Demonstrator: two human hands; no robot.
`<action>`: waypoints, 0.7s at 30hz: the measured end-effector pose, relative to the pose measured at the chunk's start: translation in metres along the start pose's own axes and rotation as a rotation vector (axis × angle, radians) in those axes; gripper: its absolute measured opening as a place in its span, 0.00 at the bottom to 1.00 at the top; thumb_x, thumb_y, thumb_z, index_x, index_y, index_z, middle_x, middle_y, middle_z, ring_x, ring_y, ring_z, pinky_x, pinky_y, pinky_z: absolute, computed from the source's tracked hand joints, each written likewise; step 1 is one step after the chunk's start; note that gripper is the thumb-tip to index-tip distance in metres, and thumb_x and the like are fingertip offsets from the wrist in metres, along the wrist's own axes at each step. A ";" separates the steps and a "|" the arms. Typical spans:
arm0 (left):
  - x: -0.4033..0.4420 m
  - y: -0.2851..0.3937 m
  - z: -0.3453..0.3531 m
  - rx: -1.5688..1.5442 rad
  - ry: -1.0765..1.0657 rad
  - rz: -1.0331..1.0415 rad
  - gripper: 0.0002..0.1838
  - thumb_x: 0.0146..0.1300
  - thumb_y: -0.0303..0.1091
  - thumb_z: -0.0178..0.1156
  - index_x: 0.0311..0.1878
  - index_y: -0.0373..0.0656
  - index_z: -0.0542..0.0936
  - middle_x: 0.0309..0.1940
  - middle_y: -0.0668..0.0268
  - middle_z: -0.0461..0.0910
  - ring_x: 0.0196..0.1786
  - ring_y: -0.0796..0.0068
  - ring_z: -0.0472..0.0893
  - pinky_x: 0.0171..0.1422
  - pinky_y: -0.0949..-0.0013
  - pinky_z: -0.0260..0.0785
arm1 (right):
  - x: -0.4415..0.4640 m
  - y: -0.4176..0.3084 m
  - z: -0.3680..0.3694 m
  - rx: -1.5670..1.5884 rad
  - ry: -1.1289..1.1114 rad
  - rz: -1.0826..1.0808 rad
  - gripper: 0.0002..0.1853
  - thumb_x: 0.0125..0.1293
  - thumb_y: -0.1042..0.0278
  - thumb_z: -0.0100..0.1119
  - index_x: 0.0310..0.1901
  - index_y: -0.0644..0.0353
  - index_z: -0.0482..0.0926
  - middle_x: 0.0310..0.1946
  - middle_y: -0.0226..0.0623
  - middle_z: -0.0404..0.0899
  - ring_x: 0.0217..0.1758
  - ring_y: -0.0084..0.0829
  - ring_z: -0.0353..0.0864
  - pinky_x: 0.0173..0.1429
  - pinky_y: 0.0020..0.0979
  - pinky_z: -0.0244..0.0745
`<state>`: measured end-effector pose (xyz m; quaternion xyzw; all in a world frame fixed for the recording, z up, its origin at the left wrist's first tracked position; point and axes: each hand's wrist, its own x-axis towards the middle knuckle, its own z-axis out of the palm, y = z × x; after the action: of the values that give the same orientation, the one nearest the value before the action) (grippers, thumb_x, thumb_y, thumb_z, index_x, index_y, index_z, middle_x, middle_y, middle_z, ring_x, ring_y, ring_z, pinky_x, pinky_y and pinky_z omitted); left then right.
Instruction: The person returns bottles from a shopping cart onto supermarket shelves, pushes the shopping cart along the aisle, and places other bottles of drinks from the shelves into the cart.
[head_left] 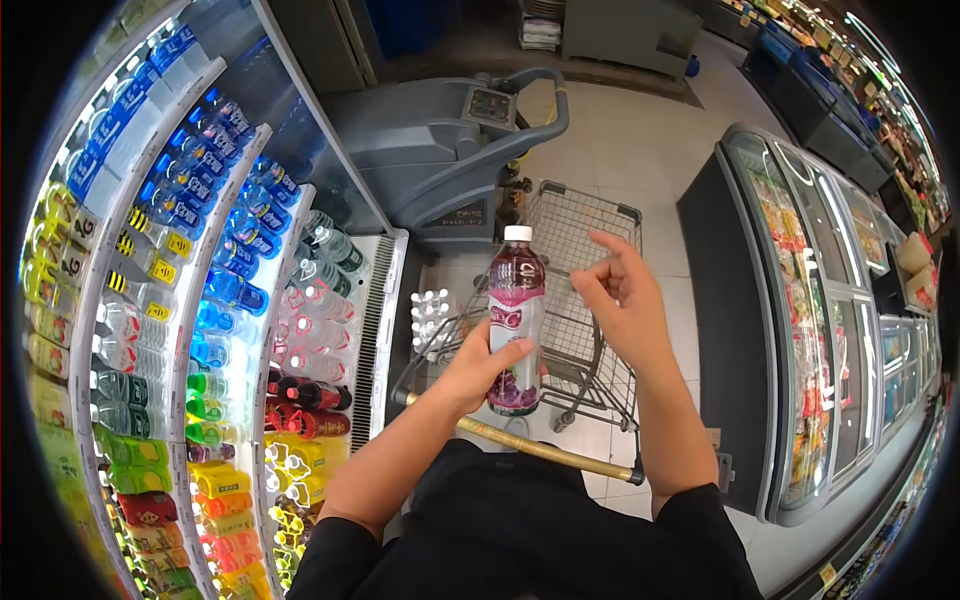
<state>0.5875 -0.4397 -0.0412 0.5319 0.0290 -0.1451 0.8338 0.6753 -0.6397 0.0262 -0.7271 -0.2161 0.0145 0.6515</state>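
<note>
Fingers of left hand (474, 370): grip white-capped bottle (516, 318)
Fingers of right hand (625, 308): curl loosely open beside it
Shopping cart (585, 232): stands below

Bright drink shelves (179, 385) and a glass-topped freezer (722, 300) flank a pale tiled floor (645, 140).

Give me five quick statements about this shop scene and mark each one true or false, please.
1. The left hand holds a bottle. True.
2. The bottle's cap is red. False: the cap is white.
3. The right hand also grips the bottle. False: the right hand is apart from the bottle.
4. A wire shopping cart stands in front of the person. True.
5. The cart's handle is bright blue. False: it is gold-coloured.
</note>
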 end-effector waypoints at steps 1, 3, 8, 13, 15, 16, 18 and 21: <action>-0.005 0.000 -0.004 -0.207 -0.006 -0.019 0.26 0.69 0.34 0.67 0.65 0.38 0.70 0.50 0.55 0.83 0.48 0.62 0.87 0.54 0.57 0.82 | -0.012 0.011 0.005 -0.011 -0.051 0.082 0.30 0.70 0.71 0.69 0.71 0.62 0.70 0.39 0.31 0.83 0.39 0.18 0.80 0.47 0.23 0.76; -0.013 -0.002 -0.015 -0.479 -0.065 0.004 0.25 0.71 0.37 0.62 0.67 0.40 0.69 0.50 0.53 0.83 0.49 0.56 0.87 0.57 0.53 0.82 | -0.038 0.017 0.021 -0.024 -0.118 0.168 0.29 0.72 0.73 0.66 0.72 0.63 0.69 0.41 0.33 0.82 0.41 0.21 0.81 0.50 0.25 0.78; -0.030 0.008 -0.028 -0.645 -0.039 0.026 0.29 0.74 0.37 0.57 0.74 0.42 0.64 0.62 0.58 0.78 0.65 0.62 0.79 0.71 0.55 0.71 | -0.073 0.015 0.070 0.139 -0.128 0.176 0.35 0.69 0.69 0.72 0.74 0.63 0.68 0.60 0.44 0.79 0.57 0.30 0.84 0.57 0.32 0.80; -0.048 0.022 -0.018 -0.089 0.114 0.229 0.33 0.76 0.29 0.57 0.79 0.37 0.57 0.66 0.58 0.75 0.68 0.67 0.76 0.73 0.60 0.68 | -0.073 0.018 0.090 0.056 -0.117 0.036 0.37 0.67 0.69 0.73 0.75 0.66 0.68 0.63 0.48 0.78 0.64 0.35 0.81 0.65 0.35 0.77; -0.057 0.027 -0.014 0.005 0.144 0.235 0.37 0.75 0.25 0.60 0.80 0.34 0.53 0.66 0.55 0.74 0.67 0.68 0.76 0.72 0.63 0.68 | -0.076 0.006 0.093 -0.019 -0.087 0.035 0.37 0.67 0.70 0.73 0.74 0.67 0.69 0.64 0.48 0.78 0.65 0.36 0.81 0.68 0.36 0.75; -0.057 0.026 -0.014 0.004 0.145 0.233 0.37 0.75 0.25 0.60 0.80 0.34 0.53 0.66 0.55 0.74 0.67 0.68 0.76 0.72 0.63 0.68 | -0.078 0.004 0.094 -0.054 -0.071 0.033 0.36 0.66 0.71 0.73 0.74 0.68 0.69 0.64 0.48 0.78 0.65 0.36 0.80 0.69 0.36 0.74; -0.059 0.024 -0.014 0.013 0.177 0.230 0.37 0.75 0.25 0.60 0.81 0.36 0.53 0.65 0.55 0.74 0.67 0.67 0.76 0.72 0.63 0.69 | -0.082 0.010 0.096 0.023 -0.065 0.072 0.35 0.67 0.72 0.71 0.74 0.67 0.69 0.66 0.48 0.78 0.67 0.36 0.79 0.71 0.36 0.72; -0.063 0.013 -0.016 -0.121 0.200 0.252 0.36 0.75 0.24 0.60 0.80 0.37 0.55 0.65 0.54 0.74 0.68 0.66 0.75 0.72 0.61 0.68 | -0.086 0.012 0.099 0.249 -0.048 0.174 0.33 0.70 0.76 0.67 0.75 0.67 0.68 0.69 0.47 0.76 0.70 0.37 0.77 0.74 0.36 0.69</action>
<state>0.5326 -0.4070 -0.0242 0.4920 0.0536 0.0164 0.8688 0.5711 -0.5761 -0.0229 -0.6563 -0.1644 0.1151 0.7273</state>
